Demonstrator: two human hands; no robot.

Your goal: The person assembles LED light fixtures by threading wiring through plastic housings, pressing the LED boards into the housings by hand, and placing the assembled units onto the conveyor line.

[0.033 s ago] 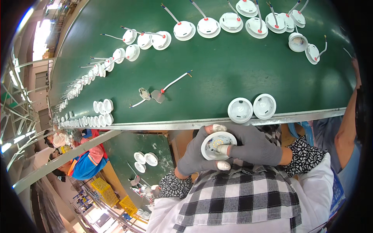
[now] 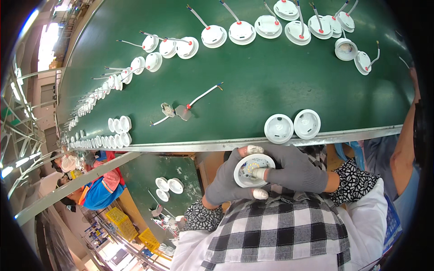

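Observation:
Below the bench's front edge, a round white lamp housing (image 2: pixel 239 177) sits between my hands, its open face up. On the board inside it are small yellow LEDs (image 2: pixel 252 167). My left hand (image 2: pixel 226 177), in a grey glove with white-wrapped fingertips, curls round the housing's left side and grips it. Also gloved, my right hand (image 2: pixel 294 170) wraps the right side, with its thumb pressed down on the board. Just beyond them, two white cups (image 2: pixel 279 128) stand at the bench edge, their hollow sides up.
Across the green bench (image 2: pixel 244 86) runs a curved row of white lamp bases (image 2: pixel 214 36) with upright wires. A loose wired driver piece (image 2: pixel 183 112) lies mid-bench. White cups (image 2: pixel 120 139) line the left edge. Another person's arm (image 2: pixel 403 140) is at right; a co-worker (image 2: pixel 101 185) sits far left.

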